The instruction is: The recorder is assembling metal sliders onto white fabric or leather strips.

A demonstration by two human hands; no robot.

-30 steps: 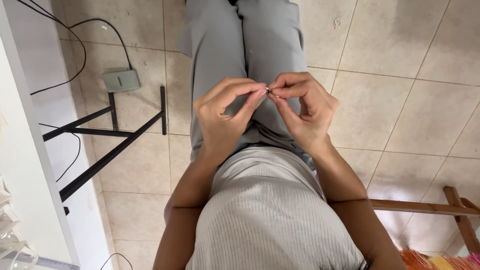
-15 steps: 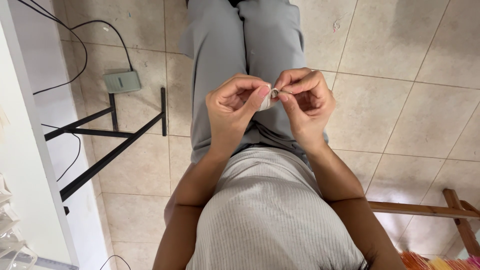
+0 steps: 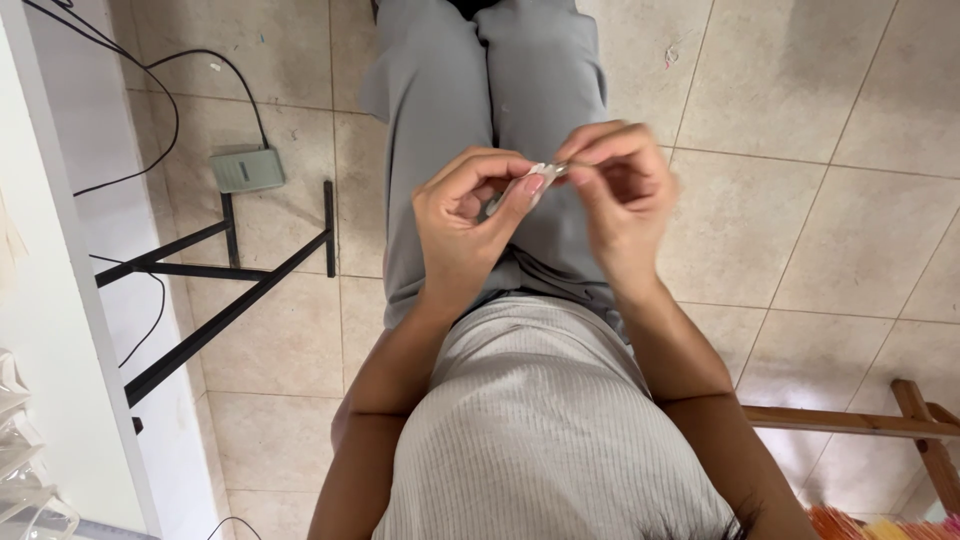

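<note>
- Both grips pinch one small silvery item (image 3: 545, 172) at chest height, over grey trousers (image 3: 480, 110).
- Left hand (image 3: 470, 225) clamps it between thumb and forefinger; right hand (image 3: 625, 195) nips its other end, blurred.
- Item too small to identify.
- Tiled floor (image 3: 800, 220) below; black metal frame (image 3: 230, 290) and grey box (image 3: 247, 169) at left.

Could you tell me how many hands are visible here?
2. The left hand and right hand meet in front of the grey trousers, pinching a small pale object between them. No others appear.
</note>
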